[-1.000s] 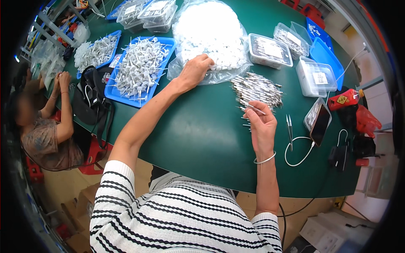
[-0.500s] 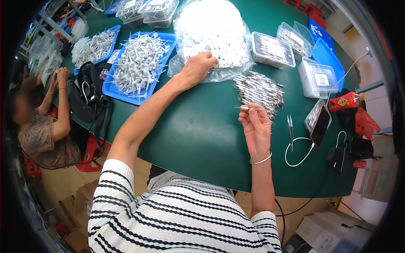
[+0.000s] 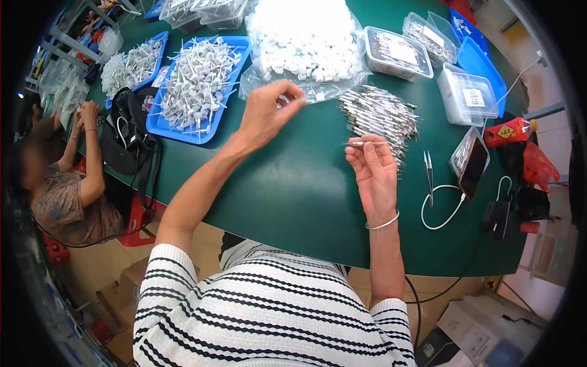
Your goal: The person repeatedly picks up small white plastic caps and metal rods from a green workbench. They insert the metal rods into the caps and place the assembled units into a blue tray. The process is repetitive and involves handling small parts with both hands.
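Note:
My right hand [image 3: 374, 165] pinches a thin metal rod [image 3: 357, 144] with fine pointed ends between thumb and fingers, held level. Just beyond it lies a loose pile of similar metal rods [image 3: 382, 119]. My left hand [image 3: 269, 113] hovers over the green table in front of a clear plastic bag [image 3: 330, 92] heaped with small white plastic caps [image 3: 299, 55]. Its fingers are curled and slightly blurred, with a hint of white between them; what they hold is too small to name. To its left sits a blue tray [image 3: 211, 131] of white-capped rods [image 3: 199, 79].
Tweezers [image 3: 429, 174] and a phone [image 3: 472, 168] on a white cable lie at right. Lidded clear boxes [image 3: 397, 55] stand at the back right, a red bottle [image 3: 510, 131] at the edge. A black bag [image 3: 125, 125] and a seated co-worker [image 3: 73, 183] are at left.
My left hand has drawn back from the white caps toward me, fingers curled. My right hand still holds the metal rod. The whole view has shifted slightly.

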`<state>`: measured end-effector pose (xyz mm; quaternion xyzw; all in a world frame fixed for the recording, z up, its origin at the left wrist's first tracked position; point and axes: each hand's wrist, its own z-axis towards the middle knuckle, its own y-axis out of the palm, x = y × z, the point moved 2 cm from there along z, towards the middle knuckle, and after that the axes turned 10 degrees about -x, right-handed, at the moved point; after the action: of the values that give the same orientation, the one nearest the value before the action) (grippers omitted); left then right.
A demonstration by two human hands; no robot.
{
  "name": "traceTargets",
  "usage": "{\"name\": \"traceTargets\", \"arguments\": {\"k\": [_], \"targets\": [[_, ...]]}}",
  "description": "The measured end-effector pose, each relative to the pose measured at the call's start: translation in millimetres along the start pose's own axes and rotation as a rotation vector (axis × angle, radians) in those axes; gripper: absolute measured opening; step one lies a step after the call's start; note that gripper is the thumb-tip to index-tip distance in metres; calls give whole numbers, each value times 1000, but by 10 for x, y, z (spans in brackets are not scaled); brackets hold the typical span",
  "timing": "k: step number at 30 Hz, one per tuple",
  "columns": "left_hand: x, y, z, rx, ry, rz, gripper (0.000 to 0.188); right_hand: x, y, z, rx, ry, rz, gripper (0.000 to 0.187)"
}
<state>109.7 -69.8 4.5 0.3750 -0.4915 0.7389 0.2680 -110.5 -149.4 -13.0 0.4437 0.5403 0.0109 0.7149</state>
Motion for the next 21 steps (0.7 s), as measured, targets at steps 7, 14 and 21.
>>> {"name": "traceTargets", "arguments": {"k": [7,14,21], "targets": [[197,455,-411,-217,-343,-893,18,39,136,-19,-56,33,48,16],[273,592,-458,-231,-314,-1113,28,93,106,-36,-60,39,100,16],[225,584,-505,-167,-354,-1145,31,137,159,-56,-40,46,115,16]]}}
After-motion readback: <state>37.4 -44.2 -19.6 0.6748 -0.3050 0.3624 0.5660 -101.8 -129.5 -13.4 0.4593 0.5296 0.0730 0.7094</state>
